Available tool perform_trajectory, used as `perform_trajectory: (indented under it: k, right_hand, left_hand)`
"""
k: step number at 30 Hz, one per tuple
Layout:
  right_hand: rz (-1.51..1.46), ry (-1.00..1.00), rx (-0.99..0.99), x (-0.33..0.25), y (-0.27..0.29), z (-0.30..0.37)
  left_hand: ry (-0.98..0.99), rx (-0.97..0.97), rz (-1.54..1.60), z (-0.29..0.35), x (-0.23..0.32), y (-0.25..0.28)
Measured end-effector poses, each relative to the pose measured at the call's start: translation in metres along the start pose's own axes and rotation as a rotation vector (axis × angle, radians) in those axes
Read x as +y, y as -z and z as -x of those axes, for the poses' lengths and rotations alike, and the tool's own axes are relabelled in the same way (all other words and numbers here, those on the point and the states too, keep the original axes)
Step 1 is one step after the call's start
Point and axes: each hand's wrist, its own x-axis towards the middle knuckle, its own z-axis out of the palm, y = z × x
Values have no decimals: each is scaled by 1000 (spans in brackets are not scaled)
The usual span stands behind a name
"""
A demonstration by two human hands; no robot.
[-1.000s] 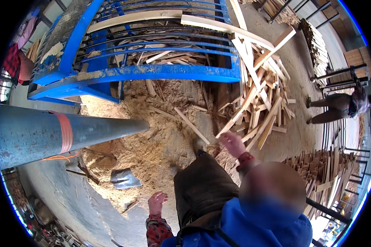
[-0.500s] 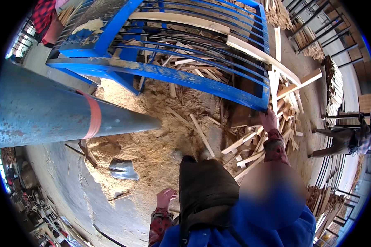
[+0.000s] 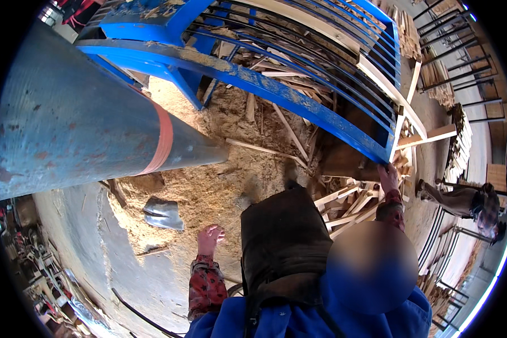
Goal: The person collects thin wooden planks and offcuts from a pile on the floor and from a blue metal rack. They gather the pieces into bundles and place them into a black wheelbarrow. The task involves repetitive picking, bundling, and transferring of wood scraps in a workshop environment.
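At its near right corner, a blue metal rack (image 3: 298, 104) with long bars is gripped by my right hand (image 3: 387, 176). My fingers there are partly hidden against the corner and the wood strips beside it. My left hand (image 3: 210, 239) hangs over the sawdust with loosely curled, parted fingers and holds nothing. Beyond it, a metal shovel blade (image 3: 163, 213) lies on the sawdust. Two long pale wood boards (image 3: 383, 79) rest across the top of the rack.
A thick grey pipe (image 3: 96, 124) with an orange band slants in from the left. Sawdust (image 3: 203, 191) covers the floor around my feet. Cut wood strips (image 3: 349, 203) lie heaped below the rack's right corner. At the far right, another person (image 3: 462, 200) stands by wood stacks.
My view has shifted, so the rack sits farther right and higher. My right hand stays at the rack's corner. My left hand has moved slightly left and forward.
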Motion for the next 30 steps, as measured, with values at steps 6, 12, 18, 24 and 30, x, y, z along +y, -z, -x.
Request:
perform_trajectory:
  k: [6,12,18,24,30]
  right_hand:
    - [55,-67,-98,-1,6,4]
    - [69,-178,-207,12,19,14]
    - [-50,-270,-463,-1,-3,108]
    - [85,116,-767,-25,-145,118]
    - [6,355,-749,1,-357,10]
  left_hand:
    - [82,101,141,4,-35,-7]
    - [65,-23,125,-24,-43,-53]
    - [32,-26,-4,-55,-8,-69]
    - [-49,-65,-54,-124,-14,-75]
    - [-78,-115,-127,-245,-83,-90]
